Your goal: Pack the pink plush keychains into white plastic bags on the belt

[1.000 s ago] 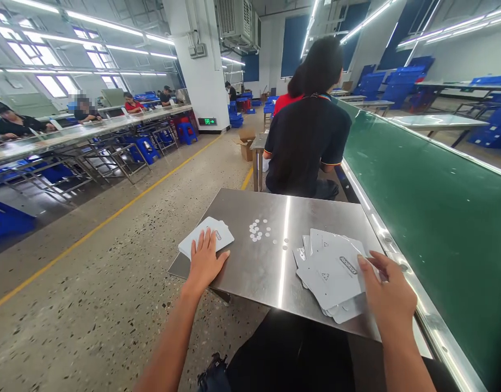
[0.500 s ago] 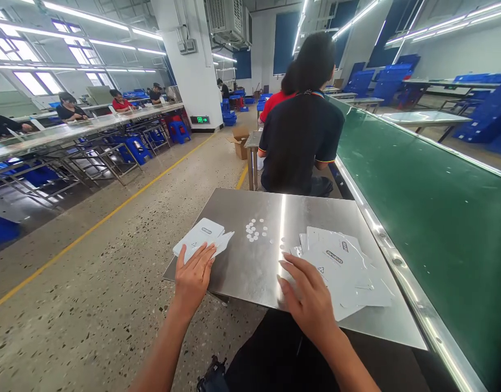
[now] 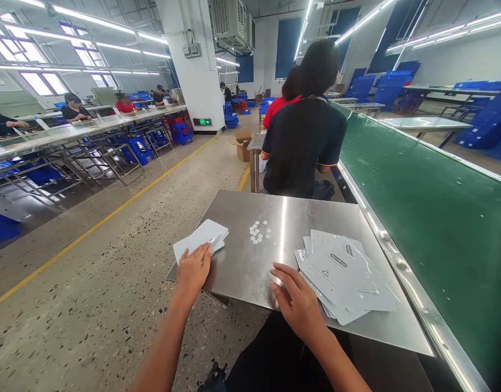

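My left hand (image 3: 194,272) rests flat on the near end of a small stack of white folded cards (image 3: 201,238) at the left edge of the steel table (image 3: 274,261), fingers stretched out. My right hand (image 3: 299,302) lies spread on the bare steel near the front edge, just left of a fanned pile of white flat cartons (image 3: 343,275) with printed logos. It holds nothing. A cluster of small white round stickers (image 3: 258,232) sits on the table between the two piles.
A green conveyor belt (image 3: 417,190) with a metal rail runs along the right. A person in a dark shirt (image 3: 305,141) sits directly ahead at another table. Workbenches with blue stools and several workers line the far left across a yellow floor line.
My right hand left the carton pile and swung left onto the bare steel. My left hand slid back to the near end of the left stack, which now lies squared up.
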A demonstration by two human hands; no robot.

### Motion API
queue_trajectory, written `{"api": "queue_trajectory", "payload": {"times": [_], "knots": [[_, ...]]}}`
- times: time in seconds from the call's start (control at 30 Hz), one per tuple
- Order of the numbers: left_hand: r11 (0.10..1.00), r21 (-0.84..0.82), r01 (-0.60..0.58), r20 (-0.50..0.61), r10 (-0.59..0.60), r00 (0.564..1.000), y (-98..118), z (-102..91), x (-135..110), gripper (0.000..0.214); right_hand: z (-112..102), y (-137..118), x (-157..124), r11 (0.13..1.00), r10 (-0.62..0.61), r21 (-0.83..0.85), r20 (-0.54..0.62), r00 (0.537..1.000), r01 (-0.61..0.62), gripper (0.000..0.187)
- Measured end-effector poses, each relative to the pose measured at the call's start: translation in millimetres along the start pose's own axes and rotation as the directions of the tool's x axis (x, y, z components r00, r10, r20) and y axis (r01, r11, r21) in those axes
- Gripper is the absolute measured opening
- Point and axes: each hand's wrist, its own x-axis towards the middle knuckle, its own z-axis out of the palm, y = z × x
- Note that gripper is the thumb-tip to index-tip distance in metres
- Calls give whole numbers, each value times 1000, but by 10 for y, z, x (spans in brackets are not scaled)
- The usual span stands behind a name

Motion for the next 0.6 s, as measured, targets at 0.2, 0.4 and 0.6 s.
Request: {"api": "queue_trajectory", "payload": {"times": [0.2, 0.4, 0.6], "knots": [[863, -253, -436, -148, 411, 899, 255, -547, -212, 45, -161, -248, 90, 995, -93, -36, -24, 995, 92, 43], [684, -729, 16, 455, 467, 758, 649, -793, -509, 69, -356, -481, 123, 961, -245, -52, 300, 922, 273, 18], [566, -721, 400, 659, 381, 648, 785, -478, -547, 37, -294, -157, 296, 988, -126, -37, 352, 927, 148, 24]]}}
